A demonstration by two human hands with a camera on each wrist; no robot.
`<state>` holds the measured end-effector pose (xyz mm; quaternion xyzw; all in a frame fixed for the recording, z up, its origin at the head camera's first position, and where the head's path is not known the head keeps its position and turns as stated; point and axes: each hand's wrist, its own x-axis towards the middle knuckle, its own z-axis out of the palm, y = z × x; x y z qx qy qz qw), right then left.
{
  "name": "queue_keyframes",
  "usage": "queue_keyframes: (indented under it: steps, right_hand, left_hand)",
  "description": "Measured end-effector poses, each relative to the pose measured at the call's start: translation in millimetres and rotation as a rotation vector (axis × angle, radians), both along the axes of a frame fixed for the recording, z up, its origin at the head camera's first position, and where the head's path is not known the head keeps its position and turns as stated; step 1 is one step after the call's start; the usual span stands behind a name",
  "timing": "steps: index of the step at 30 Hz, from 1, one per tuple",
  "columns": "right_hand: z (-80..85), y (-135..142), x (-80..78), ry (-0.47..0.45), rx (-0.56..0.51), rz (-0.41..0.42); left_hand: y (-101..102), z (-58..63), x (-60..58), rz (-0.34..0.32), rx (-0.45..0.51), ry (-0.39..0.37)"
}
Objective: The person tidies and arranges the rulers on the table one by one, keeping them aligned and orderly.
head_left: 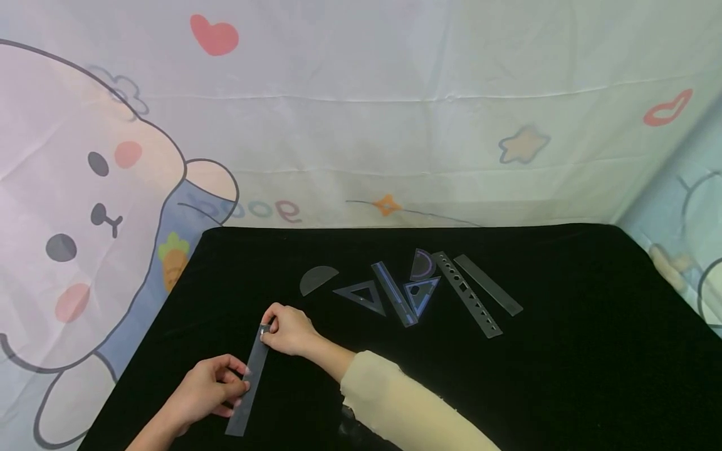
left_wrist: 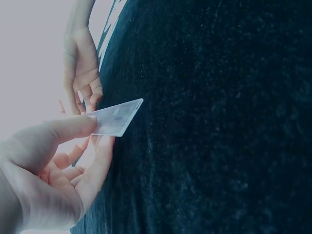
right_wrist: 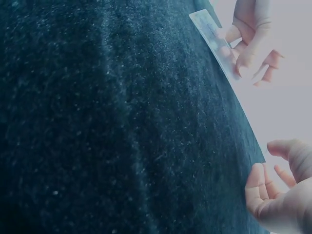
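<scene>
A clear straight ruler point(head_left: 252, 382) slants over the black cloth, between both hands. My left hand point(head_left: 204, 389) pinches it along its nearer half, thumb on one face and fingers on the other, as the left wrist view of the ruler point(left_wrist: 117, 119) shows. At the ruler's far end, my right hand point(head_left: 290, 331) grips it between thumb and fingers. In the right wrist view, the right hand point(right_wrist: 282, 195) is at the lower right and the left hand point(right_wrist: 253, 44) at the top, with the ruler point(right_wrist: 209, 31) running between them.
On the black cloth point(head_left: 564, 376) lie a clear protractor point(head_left: 318, 279), a set square point(head_left: 369, 300), a blue-marked ruler point(head_left: 395, 294), a small protractor point(head_left: 422, 265), a blue-edged set square point(head_left: 427, 287), a stencil ruler point(head_left: 467, 294) and another plain ruler point(head_left: 488, 285). A printed curtain point(head_left: 361, 138) hangs behind.
</scene>
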<state>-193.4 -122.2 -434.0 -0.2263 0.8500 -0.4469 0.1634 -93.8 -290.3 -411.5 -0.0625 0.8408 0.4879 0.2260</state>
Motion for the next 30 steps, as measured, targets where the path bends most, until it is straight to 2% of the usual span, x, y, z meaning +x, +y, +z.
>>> queue_keyframes:
  steps: [12,23,30]
  right_hand:
    - [-3.9,-11,1.8,0.169,0.103,0.035]
    - [-4.0,-12,4.0,0.227,0.161,0.079]
    - [-6.6,-14,4.8,0.267,0.212,0.094]
  left_hand:
    - [-5,-3.4,2.8,0.063,-0.088,0.024]
    - [-7,-7.6,3.1,0.108,-0.136,0.041]
    - [-3,-8.2,3.5,0.170,-0.207,0.045]
